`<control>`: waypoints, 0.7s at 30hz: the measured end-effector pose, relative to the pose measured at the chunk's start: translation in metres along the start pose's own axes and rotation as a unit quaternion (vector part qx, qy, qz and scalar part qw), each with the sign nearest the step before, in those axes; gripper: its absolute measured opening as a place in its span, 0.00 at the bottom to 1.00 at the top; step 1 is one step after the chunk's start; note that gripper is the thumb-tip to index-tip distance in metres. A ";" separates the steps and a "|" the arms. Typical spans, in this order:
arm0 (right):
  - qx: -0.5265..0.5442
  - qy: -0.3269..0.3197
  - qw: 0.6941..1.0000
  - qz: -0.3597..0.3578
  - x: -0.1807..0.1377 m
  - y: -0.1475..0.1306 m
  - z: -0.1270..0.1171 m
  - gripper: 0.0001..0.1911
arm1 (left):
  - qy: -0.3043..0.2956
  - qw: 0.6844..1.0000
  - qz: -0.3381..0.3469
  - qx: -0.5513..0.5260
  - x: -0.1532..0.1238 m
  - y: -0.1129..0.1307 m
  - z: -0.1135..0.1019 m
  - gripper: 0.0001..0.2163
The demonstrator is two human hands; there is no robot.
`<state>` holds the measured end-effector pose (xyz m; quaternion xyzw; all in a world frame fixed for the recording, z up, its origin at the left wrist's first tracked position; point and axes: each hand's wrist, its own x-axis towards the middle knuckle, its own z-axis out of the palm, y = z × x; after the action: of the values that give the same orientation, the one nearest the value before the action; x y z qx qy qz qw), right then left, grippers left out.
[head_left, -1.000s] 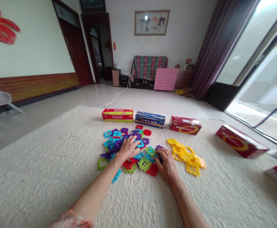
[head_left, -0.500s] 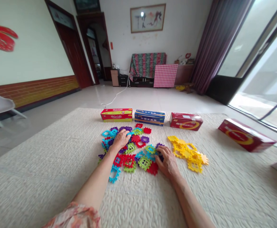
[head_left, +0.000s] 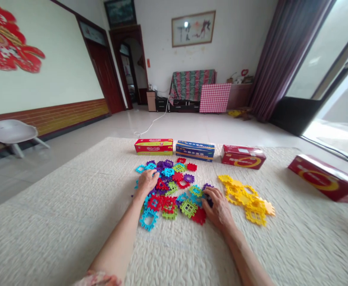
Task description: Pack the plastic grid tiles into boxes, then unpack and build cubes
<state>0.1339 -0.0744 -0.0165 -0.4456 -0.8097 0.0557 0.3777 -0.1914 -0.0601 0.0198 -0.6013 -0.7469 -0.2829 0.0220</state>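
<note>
Interlocking plastic building tiles in red, green, blue and purple lie in a loose pile (head_left: 170, 205). My left hand (head_left: 148, 182) rests over the pile's left side, its fingers apart and touching the tiles; some fingertips are hidden. At the pile's right edge, my right hand (head_left: 218, 204) has its fingers and thumb curved round a purple building tile (head_left: 209, 200), mostly covered by the hand. A red tile (head_left: 199, 216) and a green window tile (head_left: 188, 208) lie beside my right thumb. Yellow tiles (head_left: 247, 196) form a separate group to the right of that hand.
A red-and-yellow box (head_left: 153, 147), a blue box (head_left: 194, 151) and a dark red box (head_left: 243, 157) stand behind the pile. Another dark red box (head_left: 325, 177) sits far right. Everything rests on a quilted cream cover (head_left: 72, 206). A white chair (head_left: 16, 133) stands at left.
My left hand has drawn back and left across the pile, uncovering purple and blue tiles. My right hand stays at the purple tile. The view has swung slightly left.
</note>
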 end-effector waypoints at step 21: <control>0.004 0.011 1.000 -0.007 0.001 0.003 0.003 0.13 | 0.031 0.994 -0.094 -0.040 0.039 -0.016 -0.005 0.16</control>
<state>0.1332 -0.0714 -0.0192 -0.4389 -0.8085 0.0511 0.3886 -0.2182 -0.0299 0.0325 -0.5197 -0.7873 -0.3316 -0.0056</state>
